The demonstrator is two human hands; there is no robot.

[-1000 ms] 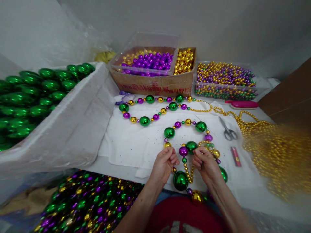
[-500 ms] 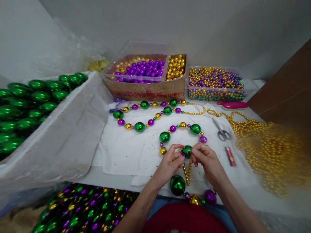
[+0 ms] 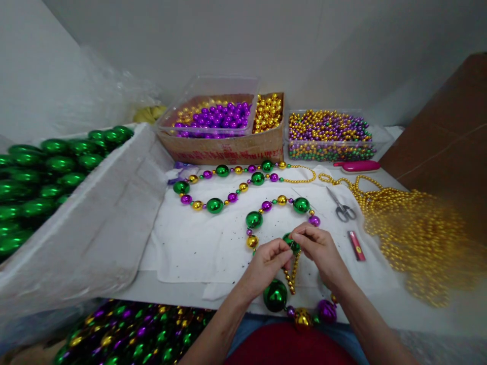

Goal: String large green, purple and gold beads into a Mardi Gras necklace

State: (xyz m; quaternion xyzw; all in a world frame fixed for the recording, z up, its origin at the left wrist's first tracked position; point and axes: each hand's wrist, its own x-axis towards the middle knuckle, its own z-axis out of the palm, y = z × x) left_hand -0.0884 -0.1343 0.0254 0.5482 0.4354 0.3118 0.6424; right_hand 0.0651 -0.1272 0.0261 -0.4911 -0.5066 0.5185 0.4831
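Pinching narrowly with the left hand (image 3: 271, 259), thumb against forefinger; pinching much the same with the right hand (image 3: 316, 248), just to the right and slightly farther off. Seems to grip a thin pale thread (image 3: 291, 244) between both sets of fingertips — too fine to tell exactly where, or whether knotted. Right beside the fingertips, partly covered, a green bead (image 3: 296, 247). Beyond and to the left, in a loose curve on the white cloth (image 3: 205, 238), the near bead string (image 3: 254, 220). Between the wrists, a gold strand (image 3: 292, 285) doubled into a narrow V.

Could fail most easily at the pinch: with so fine a thread, might slip from the fingertips and let beads slide off an unsecured end. Might snap, too, if tugged hard, or catch between beads crowded under the fingers. At the near table edge, with a large green bead (image 3: 275, 295) so close to the brink, could roll over and drag the string by sheer weight. To the right, scissors (image 3: 344, 210) and a red lighter (image 3: 356, 246) — easy to knock with a careless sweep.
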